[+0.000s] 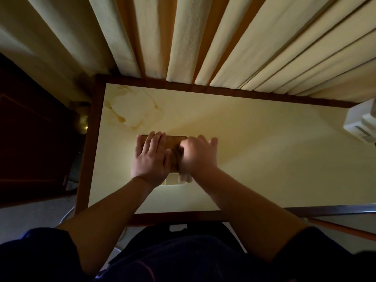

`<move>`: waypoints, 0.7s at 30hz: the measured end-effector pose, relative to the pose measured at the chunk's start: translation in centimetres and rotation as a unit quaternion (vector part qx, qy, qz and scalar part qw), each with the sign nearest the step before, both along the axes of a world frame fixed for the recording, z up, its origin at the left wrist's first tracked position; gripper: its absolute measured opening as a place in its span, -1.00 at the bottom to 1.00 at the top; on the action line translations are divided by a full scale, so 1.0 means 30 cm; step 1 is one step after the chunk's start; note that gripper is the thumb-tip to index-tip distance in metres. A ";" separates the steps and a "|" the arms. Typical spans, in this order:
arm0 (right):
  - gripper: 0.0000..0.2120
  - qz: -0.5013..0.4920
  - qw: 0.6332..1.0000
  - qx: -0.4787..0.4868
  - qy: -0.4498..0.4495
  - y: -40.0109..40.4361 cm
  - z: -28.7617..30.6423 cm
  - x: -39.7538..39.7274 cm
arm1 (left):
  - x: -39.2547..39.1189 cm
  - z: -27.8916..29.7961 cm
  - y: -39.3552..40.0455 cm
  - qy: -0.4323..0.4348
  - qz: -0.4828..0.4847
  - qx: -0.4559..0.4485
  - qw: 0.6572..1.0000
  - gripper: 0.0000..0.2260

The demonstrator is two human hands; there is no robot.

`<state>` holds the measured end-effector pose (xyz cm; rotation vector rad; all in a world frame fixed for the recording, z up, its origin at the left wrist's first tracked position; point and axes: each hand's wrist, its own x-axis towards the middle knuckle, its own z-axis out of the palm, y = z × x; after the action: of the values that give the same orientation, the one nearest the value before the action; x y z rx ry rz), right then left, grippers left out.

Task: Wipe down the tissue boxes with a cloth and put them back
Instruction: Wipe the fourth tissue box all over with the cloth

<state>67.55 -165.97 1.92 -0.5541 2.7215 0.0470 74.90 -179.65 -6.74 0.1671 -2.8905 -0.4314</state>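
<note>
Tissue box (175, 142) under left hand (150, 157); right hand (198, 155) blurred

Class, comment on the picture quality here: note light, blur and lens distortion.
Head view: dim and warm, brightest on the curtain; right hand smeared by motion blur, left hand sharper on the brown tissue box; wide-angle lens fans the curtain folds outward and skews the table edges.

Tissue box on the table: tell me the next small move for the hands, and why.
Probably keep the left hand flat on the brown tissue box to steady it and draw the right hand with its cloth along the box's right side. The right hand is blurred and the cloth shows only at its heel, so wiping looks under way, not finished.
</note>
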 end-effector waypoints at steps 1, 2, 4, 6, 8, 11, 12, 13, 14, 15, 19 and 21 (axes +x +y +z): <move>-0.91 -0.008 1.000 -0.003 0.000 -0.016 0.011 -0.034 | 0.000 0.000 0.000 0.004 -0.001 -0.002 1.000 -0.51; -0.90 -0.017 1.000 -0.008 0.006 -0.031 0.017 -0.062 | -0.001 0.001 0.002 0.007 0.001 -0.001 1.000 -0.51; -0.82 -0.027 0.999 -0.010 0.019 -0.053 0.016 -0.096 | -0.003 0.003 0.004 0.008 0.006 0.003 1.000 -0.52; -0.78 -0.028 0.999 -0.012 0.030 -0.055 0.007 -0.092 | -0.002 0.006 0.006 0.006 0.009 0.002 1.000 -0.52; -0.74 -0.031 0.999 -0.030 0.033 -0.035 -0.011 -0.067 | -0.001 0.005 0.007 0.005 0.007 0.000 1.000 -0.52; -0.78 -0.025 0.995 -0.063 0.073 0.005 -0.057 0.009 | -0.002 0.004 0.007 -0.004 0.007 0.002 1.000 -0.51; -0.83 -0.027 0.993 -0.075 0.090 0.017 -0.070 0.039 | -0.003 0.004 0.007 -0.006 0.009 0.002 1.000 -0.50; -0.88 -0.028 0.992 -0.080 0.097 0.032 -0.080 0.070 | -0.003 0.003 0.008 -0.009 0.010 0.001 1.000 -0.50; -0.89 -0.026 0.991 -0.081 0.102 0.047 -0.090 0.101 | -0.002 0.002 0.009 -0.010 0.010 -0.001 1.000 -0.50; -0.86 -0.022 0.991 -0.078 0.102 0.063 -0.094 0.131 | -0.001 0.001 0.009 -0.011 0.009 -0.002 1.000 -0.50; -0.82 -0.015 0.994 -0.080 0.066 0.100 -0.085 0.211 | 0.001 0.001 0.007 -0.014 0.006 0.001 1.000 -0.48; -0.86 -0.035 0.995 -0.078 0.051 0.106 -0.070 0.217 | 0.002 0.001 0.011 -0.014 -0.006 0.003 1.000 -0.48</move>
<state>74.06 -162.78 -0.18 -0.5109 2.8593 -0.1614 74.98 -179.32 -6.71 0.1567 -2.9186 -0.4422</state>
